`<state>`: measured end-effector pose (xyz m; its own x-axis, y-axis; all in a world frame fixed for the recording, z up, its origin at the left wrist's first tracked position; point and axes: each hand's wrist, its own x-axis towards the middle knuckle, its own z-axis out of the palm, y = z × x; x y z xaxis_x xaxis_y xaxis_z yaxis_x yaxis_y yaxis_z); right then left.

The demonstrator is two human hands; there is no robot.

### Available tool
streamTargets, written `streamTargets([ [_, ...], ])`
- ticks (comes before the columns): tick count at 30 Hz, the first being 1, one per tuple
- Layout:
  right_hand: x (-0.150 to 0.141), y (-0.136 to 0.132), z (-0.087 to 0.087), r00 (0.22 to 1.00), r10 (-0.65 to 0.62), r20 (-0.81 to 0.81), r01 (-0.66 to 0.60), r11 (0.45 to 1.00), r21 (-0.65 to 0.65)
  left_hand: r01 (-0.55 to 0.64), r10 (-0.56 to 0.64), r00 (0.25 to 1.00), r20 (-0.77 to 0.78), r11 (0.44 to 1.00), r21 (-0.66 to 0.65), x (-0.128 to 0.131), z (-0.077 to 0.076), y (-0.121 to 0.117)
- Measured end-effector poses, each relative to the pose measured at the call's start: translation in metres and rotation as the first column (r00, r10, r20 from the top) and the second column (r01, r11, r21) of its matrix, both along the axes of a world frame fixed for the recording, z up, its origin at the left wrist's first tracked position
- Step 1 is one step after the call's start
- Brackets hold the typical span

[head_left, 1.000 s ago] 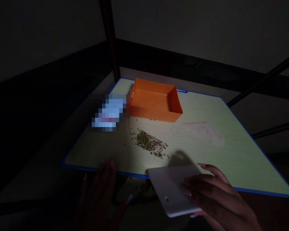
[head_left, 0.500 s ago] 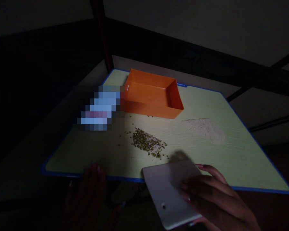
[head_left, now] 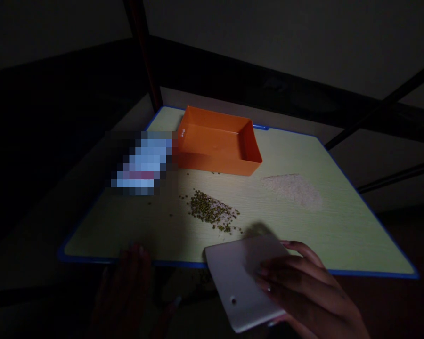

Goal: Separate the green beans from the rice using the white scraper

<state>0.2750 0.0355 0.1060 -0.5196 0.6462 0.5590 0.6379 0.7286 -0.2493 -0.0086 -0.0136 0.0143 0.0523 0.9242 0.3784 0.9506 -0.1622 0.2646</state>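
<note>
My right hand grips a flat white scraper, a thin board with a small hole near its lower edge. The fingers lie over its top face and the thumb side is underneath. Its far edge reaches over the table's near rim, just short of a small pile of green mung beans mixed with white grains. In deep shadow at the near left edge, my left hand has its fingers stretched out and holds nothing that I can see. A heap of white rice-like grains lies to the right.
An orange rectangular tray stands toward the back of the pale table, which has a blue rim. Left of it lies a blurred-out bright object. A few loose beans are scattered around the pile. Dark metal bars stand behind the table.
The view has shifted slightly, so the table and tray appear a little further left. My right hand still holds the scraper near the beans; my left hand stays at the near edge.
</note>
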Motion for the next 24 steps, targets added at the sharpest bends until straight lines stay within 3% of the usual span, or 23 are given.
streamTargets([
  [3,0.001,0.001,0.005,0.997,0.064,0.031,-0.064,0.998,0.005,-0.046,0.048,0.998,0.052,0.998,-0.043,0.003,-0.001,-0.003],
  [8,-0.001,-0.002,0.005,0.999,0.041,0.027,-0.042,0.998,0.037,-0.087,0.096,0.99,0.101,0.992,-0.089,0.007,0.001,-0.006],
  [16,-0.003,0.002,0.001,0.997,0.077,-0.014,-0.075,0.993,0.096,-0.114,0.12,0.991,0.067,0.99,-0.079,0.011,0.002,-0.005],
  [19,-0.002,0.0,0.0,0.996,0.088,-0.005,-0.088,0.995,0.056,-0.081,0.079,0.996,-0.042,0.996,-0.03,0.002,-0.006,-0.005],
  [21,-0.001,-0.001,0.001,0.996,0.089,0.004,-0.089,0.995,0.038,0.008,0.0,0.985,-0.173,0.999,0.044,-0.005,-0.009,-0.004],
  [24,0.0,-0.002,0.001,0.996,0.09,0.023,-0.091,0.995,0.03,0.012,0.002,0.973,-0.23,0.998,0.06,-0.011,-0.009,-0.004],
])
